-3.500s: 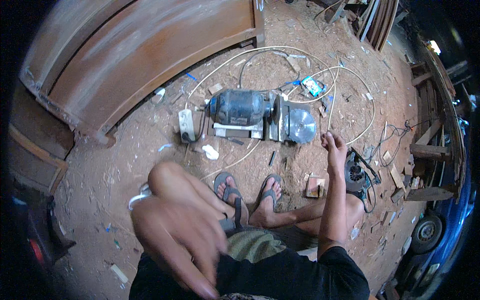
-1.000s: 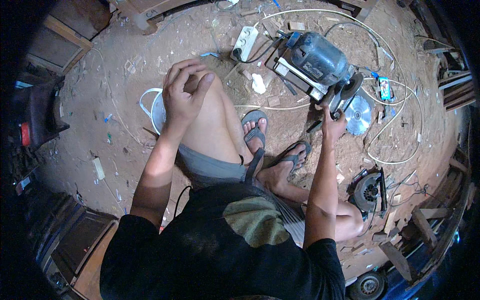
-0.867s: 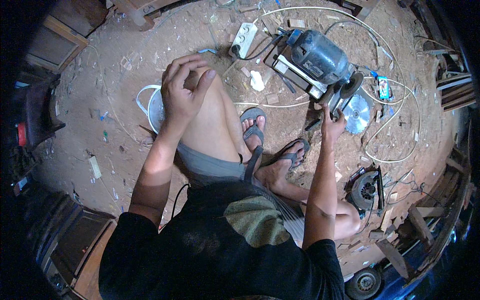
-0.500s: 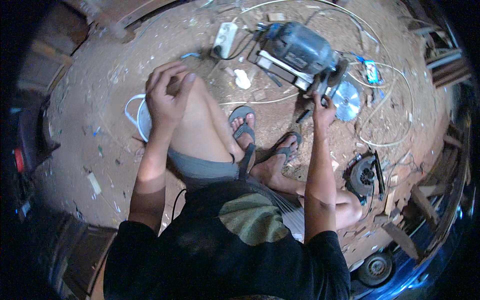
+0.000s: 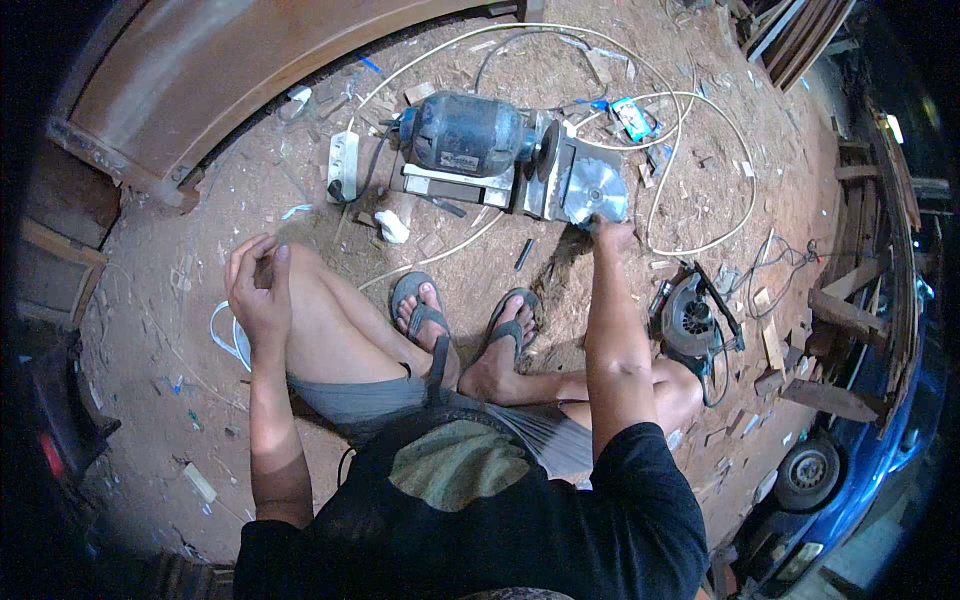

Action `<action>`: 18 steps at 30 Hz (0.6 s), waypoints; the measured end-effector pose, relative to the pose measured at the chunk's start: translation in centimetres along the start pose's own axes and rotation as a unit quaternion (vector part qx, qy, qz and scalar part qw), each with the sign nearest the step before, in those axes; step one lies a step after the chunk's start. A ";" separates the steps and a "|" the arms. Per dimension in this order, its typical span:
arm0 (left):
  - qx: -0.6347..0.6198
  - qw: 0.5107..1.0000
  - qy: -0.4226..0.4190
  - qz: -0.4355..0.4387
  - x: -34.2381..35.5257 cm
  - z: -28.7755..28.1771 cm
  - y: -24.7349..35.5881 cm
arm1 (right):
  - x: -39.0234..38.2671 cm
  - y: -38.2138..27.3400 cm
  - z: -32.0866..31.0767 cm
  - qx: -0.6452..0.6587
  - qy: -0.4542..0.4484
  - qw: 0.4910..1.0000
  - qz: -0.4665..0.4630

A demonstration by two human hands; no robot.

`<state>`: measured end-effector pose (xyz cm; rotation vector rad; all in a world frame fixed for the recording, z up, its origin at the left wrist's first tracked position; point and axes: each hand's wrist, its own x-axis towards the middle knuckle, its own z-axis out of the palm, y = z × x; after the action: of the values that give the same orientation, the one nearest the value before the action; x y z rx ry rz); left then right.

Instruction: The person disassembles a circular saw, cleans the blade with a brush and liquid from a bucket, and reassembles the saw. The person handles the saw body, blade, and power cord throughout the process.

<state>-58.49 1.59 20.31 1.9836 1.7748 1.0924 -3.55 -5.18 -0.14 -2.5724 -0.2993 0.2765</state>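
My right hand [image 5: 612, 236] reaches forward, its fingers closed at the near edge of a toothed circular saw blade [image 5: 598, 188]. That shiny disc lies against the metal plate at the right end of a blue electric motor [image 5: 465, 134] with a dark wheel [image 5: 548, 150] on its shaft. The fingertips are partly hidden there. My left hand [image 5: 262, 298] rests by my left knee, fingers loosely curved and apart, holding nothing.
A white socket strip [image 5: 342, 165] stands left of the motor, and a pale cable [image 5: 752, 180] loops to the right. A handheld circular saw [image 5: 692, 318] lies at right. A white bucket [image 5: 238, 340] is beside my left knee. Wood scraps [image 5: 770, 345] litter the dirt floor.
The view has swung, so the motor appears further left. My right hand has gone from the left of the saw blade to its near edge. My left hand stays by the knee.
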 end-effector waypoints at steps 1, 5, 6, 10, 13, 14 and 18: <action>0.007 1.000 0.005 0.003 -0.2 -0.5 -0.3 | 0.1 -0.4 0.1 0.006 -0.045 0.999 0.005; -0.082 0.993 0.073 0.036 -0.3 -2.0 -2.0 | 5.9 3.5 2.6 -0.047 -0.054 0.997 0.034; -0.058 0.994 0.093 0.030 0.0 -3.5 -2.6 | 7.0 4.8 3.0 -0.063 -0.041 0.997 0.031; 0.046 0.979 0.179 -0.084 0.0 -9.9 -7.5 | 11.1 7.3 -0.5 0.282 -0.073 0.957 -0.017; 0.256 0.939 0.183 -0.138 -5.0 -14.0 -13.9 | 7.0 2.2 -2.6 0.200 0.041 0.976 -0.082; 0.273 0.935 0.163 -0.156 -5.1 -13.0 -15.8 | 7.7 3.3 -5.2 0.198 0.067 0.965 -0.161; 0.011 0.957 0.014 -0.288 -8.0 -10.3 -18.3 | 5.9 0.6 -10.7 0.333 0.061 0.932 -0.128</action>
<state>-78.68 -4.84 12.83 1.3131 2.1825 0.9003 4.88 -9.29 7.70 -1.8473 -0.4080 0.0933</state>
